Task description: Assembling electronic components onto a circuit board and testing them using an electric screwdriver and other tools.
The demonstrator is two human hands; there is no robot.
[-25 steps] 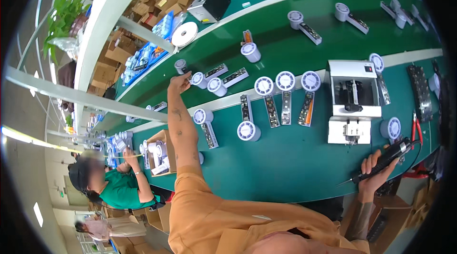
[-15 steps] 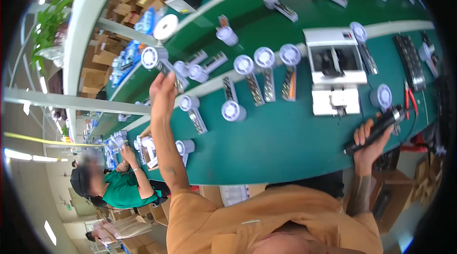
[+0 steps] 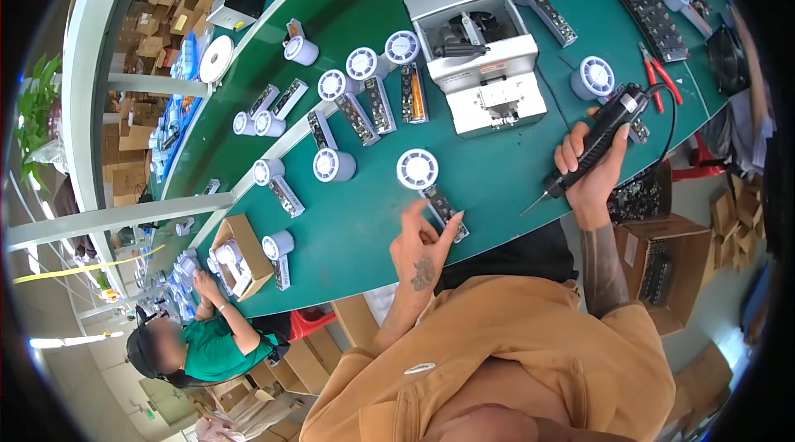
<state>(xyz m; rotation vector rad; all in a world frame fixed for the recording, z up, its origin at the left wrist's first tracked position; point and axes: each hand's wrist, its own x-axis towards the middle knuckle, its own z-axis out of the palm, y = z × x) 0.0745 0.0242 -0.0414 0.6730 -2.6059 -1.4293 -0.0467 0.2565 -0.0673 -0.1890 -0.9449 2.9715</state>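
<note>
A white handheld fan (image 3: pixel 417 169) lies on the green bench in front of me, its handle open with the circuit board showing. My left hand (image 3: pixel 421 253) is at that handle, thumb and forefinger spread apart; the thumb tip appears to touch the handle's lower end. In my right hand (image 3: pixel 598 169) is a black electric screwdriver (image 3: pixel 609 132), fingers wrapped round its body. Its thin bit points down toward the bench's near edge. Another fan (image 3: pixel 594 78) lies just beyond the screwdriver, its handle partly hidden by the tool.
A white screw feeder (image 3: pixel 476 53) stands at the back centre. Several opened fans (image 3: pixel 334 165) lie to its left. Red-handled pliers (image 3: pixel 660 82) and a black tray (image 3: pixel 646 16) are at the right. A person in green (image 3: pixel 219 347) works by a carton (image 3: pixel 258 256) at the left.
My left hand has come from the far left rack down to the front of the bench. The fan it held now lies there. The screwdriver stays in my right hand, tilted more steeply.
</note>
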